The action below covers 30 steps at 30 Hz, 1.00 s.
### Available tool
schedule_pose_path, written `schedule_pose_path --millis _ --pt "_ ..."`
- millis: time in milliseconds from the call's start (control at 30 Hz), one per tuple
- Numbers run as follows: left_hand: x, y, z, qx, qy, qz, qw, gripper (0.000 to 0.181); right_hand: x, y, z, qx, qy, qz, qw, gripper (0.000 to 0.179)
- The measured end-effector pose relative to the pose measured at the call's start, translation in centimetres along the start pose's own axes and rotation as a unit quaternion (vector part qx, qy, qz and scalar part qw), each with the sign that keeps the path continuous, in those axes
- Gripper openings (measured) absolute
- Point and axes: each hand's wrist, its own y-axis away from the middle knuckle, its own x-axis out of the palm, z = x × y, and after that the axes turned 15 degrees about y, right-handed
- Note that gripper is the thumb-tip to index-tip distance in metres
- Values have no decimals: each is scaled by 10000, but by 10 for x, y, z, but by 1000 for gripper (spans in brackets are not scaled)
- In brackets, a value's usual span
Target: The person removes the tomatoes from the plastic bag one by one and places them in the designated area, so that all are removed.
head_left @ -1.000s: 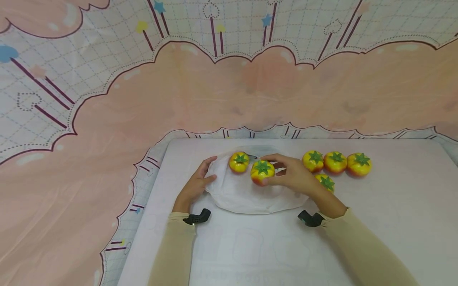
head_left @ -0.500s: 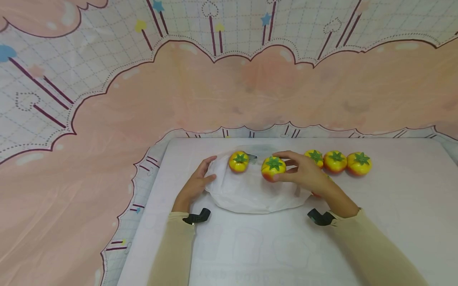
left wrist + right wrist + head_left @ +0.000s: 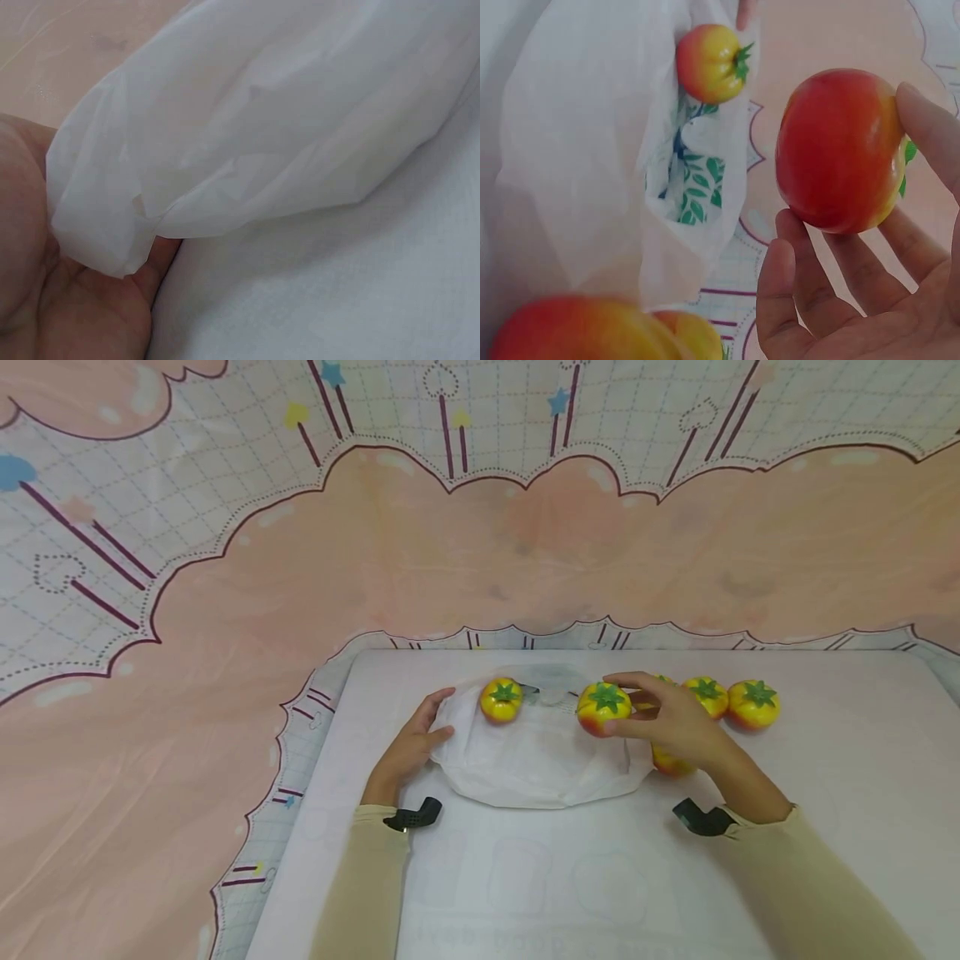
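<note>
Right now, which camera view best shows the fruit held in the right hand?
The right wrist view: the held fruit appears largest there, the right hand plainly gripping it. The head view shows it smaller, with its green leaves in full sight; the left wrist view doesn't show it.

Head view down over hands (image 3: 411,745) (image 3: 678,725), wrist close-ups

A white table (image 3: 525,877) bears a bag (image 3: 540,768) and, seemingly, four fruits (image 3: 753,708).

I get dim wrist views, soft shadow along the bag (image 3: 247,127), faint glare on the tomato (image 3: 711,64) atop it.
</note>
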Motion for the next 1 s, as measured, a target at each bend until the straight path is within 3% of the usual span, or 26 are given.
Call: schedule_pose_path --millis 567,1000 --pt "1 2 -3 27 112 56 9999 64 -18 16 -20 270 142 -45 9995 78" --pt "1 3 -3 14 88 39 10000 64 -33 28 -31 150 283 -247 9992 72"
